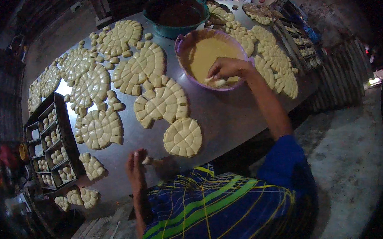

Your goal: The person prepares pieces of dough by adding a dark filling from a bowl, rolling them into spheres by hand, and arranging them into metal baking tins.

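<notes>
My right hand (228,69) reaches into a purple basin (180,72) and pinches a pale piece of dough (215,81) near its inner front wall. A yellowish mixture (207,53) fills the basin; whether it is liquid or powder I cannot make out. Low over the table's near edge, my left hand (136,170) has its fingers drawn together at a small dough piece (147,160). Close by lies a round of dough (182,138) cut into wedges. Larger cut dough rounds (161,104) spread behind it across the metal table (134,156).
On the left stands a dark metal baking tray (73,144), its compartments holding dough balls. A green basin (177,28) with dark contents sits behind the purple one. More cut dough (280,66) covers the right side, beside another dark tray (292,39). Dough chunks (82,198) lie at the near left.
</notes>
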A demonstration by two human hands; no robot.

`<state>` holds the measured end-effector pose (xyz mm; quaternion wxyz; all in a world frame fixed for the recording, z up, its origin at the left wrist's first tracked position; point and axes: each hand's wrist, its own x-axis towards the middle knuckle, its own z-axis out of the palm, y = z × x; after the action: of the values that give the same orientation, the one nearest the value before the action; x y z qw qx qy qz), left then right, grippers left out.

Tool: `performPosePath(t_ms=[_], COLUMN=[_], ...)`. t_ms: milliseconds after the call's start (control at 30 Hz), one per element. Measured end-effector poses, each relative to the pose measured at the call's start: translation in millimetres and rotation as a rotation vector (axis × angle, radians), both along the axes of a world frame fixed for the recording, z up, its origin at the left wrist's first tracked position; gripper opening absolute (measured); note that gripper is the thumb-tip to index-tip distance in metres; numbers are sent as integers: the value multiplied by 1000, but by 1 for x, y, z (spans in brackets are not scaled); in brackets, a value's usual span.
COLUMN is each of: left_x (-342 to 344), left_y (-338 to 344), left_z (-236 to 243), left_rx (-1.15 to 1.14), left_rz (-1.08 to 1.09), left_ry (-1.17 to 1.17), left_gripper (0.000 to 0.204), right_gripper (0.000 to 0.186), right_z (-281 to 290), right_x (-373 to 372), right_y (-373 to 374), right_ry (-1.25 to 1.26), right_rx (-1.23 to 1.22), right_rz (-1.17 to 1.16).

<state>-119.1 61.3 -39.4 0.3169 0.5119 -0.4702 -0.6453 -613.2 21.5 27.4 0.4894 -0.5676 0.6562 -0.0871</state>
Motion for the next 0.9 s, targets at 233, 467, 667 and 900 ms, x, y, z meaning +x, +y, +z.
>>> performPosePath(t_ms=[233,467,667,900], left_x=[-27,-81,-41,-3], left_y=[-7,-4,1,-8], left_z=[14,52,49,25], left_rx=[203,596,569,633], left_rz=[-79,-203,-145,-122], left_ry=[245,792,844,1046], left_gripper=[43,40,28,32], right_gripper=[59,81,83,70], right_z=[11,-1,1,-16], right_x=[59,219,275,327], right_y=[32,64,76,83], right_ry=[-848,-1368,-1382,-1418], right_rx=[-155,-274,-227,-368], right_rz=[-377,-452,-528,-799])
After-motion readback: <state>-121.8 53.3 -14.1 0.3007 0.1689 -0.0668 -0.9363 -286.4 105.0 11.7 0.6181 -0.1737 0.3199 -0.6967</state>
